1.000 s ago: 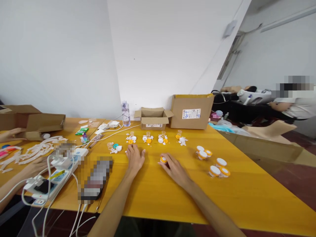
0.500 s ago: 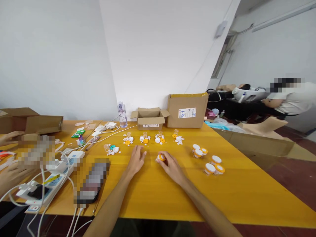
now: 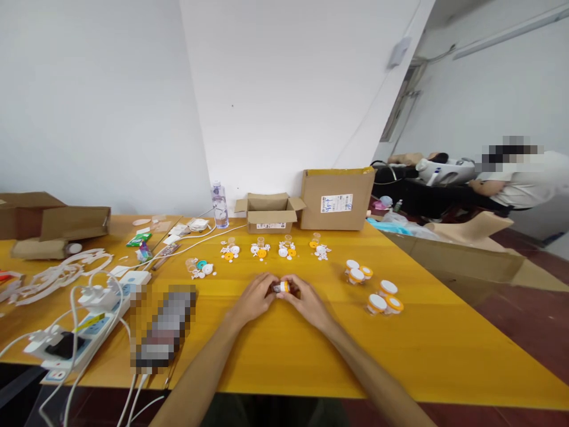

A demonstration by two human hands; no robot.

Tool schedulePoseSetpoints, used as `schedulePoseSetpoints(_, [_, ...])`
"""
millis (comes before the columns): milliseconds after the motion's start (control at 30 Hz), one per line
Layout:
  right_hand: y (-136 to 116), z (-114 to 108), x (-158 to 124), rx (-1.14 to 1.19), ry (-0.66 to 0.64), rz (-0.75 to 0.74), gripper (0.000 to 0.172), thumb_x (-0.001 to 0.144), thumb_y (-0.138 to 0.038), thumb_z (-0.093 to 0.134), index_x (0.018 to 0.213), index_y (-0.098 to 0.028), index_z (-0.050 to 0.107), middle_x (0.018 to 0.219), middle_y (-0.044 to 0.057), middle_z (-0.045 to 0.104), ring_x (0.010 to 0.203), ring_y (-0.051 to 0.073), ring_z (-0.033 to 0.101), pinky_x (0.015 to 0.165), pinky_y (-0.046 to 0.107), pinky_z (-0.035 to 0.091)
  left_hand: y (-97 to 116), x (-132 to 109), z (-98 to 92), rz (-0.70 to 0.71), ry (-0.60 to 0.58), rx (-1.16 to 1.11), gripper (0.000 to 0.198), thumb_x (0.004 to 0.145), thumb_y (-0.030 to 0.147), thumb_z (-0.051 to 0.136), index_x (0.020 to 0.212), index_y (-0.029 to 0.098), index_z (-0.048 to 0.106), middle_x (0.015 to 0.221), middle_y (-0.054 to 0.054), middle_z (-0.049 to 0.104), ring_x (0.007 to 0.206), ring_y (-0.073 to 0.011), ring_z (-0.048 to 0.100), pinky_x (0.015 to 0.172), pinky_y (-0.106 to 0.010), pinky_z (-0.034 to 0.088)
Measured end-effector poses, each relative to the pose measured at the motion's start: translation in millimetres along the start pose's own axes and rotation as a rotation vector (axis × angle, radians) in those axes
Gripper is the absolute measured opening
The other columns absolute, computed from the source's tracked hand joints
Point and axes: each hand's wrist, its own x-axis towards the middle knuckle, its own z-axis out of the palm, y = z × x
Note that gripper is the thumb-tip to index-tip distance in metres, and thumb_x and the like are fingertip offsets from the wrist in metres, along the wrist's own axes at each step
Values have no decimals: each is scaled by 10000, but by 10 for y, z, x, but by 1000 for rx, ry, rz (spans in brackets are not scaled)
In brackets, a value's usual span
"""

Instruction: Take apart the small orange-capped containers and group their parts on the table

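Note:
Between both hands, just above the table, is a small clear jar (image 3: 281, 287) with an orange-and-white lid, tipped on its side. My left hand (image 3: 258, 296) is closed around the jar's body end. The fingers of my right hand (image 3: 307, 301) pinch the lid end. Small contents show inside, too small to make out. Several lidded jars (image 3: 377, 303) with white and orange tops stand in two groups to the right. Beyond my hands lie small sets of parts, each with a clear cup (image 3: 288, 239), an orange lid ring (image 3: 291, 253) and white pieces (image 3: 320, 251); one set has a teal ring (image 3: 201, 264).
A small open carton (image 3: 270, 220) and a larger closed box (image 3: 336, 200) stand against the wall beside a water bottle (image 3: 219, 205). Left are a power strip (image 3: 100, 326) with cables and a blurred phone (image 3: 165, 329). A person (image 3: 520, 178) sits far right.
My left hand has moved right and closed on the jar, which is now tipped sideways between both hands. Another person's hands at the left have gone from view.

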Motion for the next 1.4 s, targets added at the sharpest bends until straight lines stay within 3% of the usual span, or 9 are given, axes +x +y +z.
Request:
schedulePoseSetpoints(100, [41,-23,22,13,42,-8,316,916,-496,471,959,-232,637,915,33,702,828,199,648,768,323,538,-32,29,18,-78,15,-91,138,830,204,594,958,228,640,903,-14,677,831,-179,614,802,-309,497])
schedulePoseSetpoints(233, [174,-59,86,-158,107,-46,346,980,-345,340,1038,-241,665,986,67,690,950,226,640,857,373,525,-76,54,53,-175,30,-247,183,770,190,634,951,213,632,797,17,658,731,-150,591,717,-276,493])
schedulePoseSetpoints(367, [179,-33,170,-466,-69,-147,315,908,-189,470,1156,-263,649,1040,74,623,957,214,606,866,361,503,-57,40,58,-176,-21,-455,172,716,162,663,874,187,601,784,18,637,702,-128,575,683,-253,475])
schedulePoseSetpoints(533, [-19,17,337,-748,-244,-148,318,877,-247,585,1190,-290,627,1054,75,557,910,211,569,778,322,477,-32,23,39,-160,-23,-594,181,699,151,687,821,178,556,772,18,608,694,-114,563,676,-239,453])
schedulePoseSetpoints(867, [-124,22,567,-876,-364,-22,511,907,-263,526,1411,-322,461,1202,97,508,1045,225,553,867,335,427,-9,61,47,-204,-7,-678,233,647,159,707,773,183,512,685,46,543,618,-93,490,608,-215,384])
schedulePoseSetpoints(1100, [-8,44,554,-699,-246,-13,450,938,-292,478,1384,-346,503,1197,82,547,1029,218,579,902,347,434,-35,65,47,-209,27,-625,203,656,165,680,784,185,523,713,38,570,635,-100,507,621,-223,391])
schedulePoseSetpoints(1200, [116,46,525,-399,-109,-52,370,981,-365,377,1252,-298,620,1150,72,606,1034,217,592,923,351,447,-92,77,49,-231,88,-566,195,662,175,678,801,186,541,705,43,580,636,-105,515,633,-228,404])
schedulePoseSetpoints(1267, [186,39,482,-158,-38,-66,433,990,-465,326,1137,-262,679,1059,67,657,996,224,606,902,358,467,-128,89,49,-242,128,-531,189,663,171,672,811,188,556,697,46,591,639,-110,529,640,-231,418])
schedulePoseSetpoints(1400, [216,18,336,137,-30,-30,543,941,-625,348,1009,-220,703,866,43,684,811,210,612,761,333,496,-162,110,43,-252,157,-500,186,670,183,680,826,189,579,697,42,625,641,-121,564,650,-240,448])
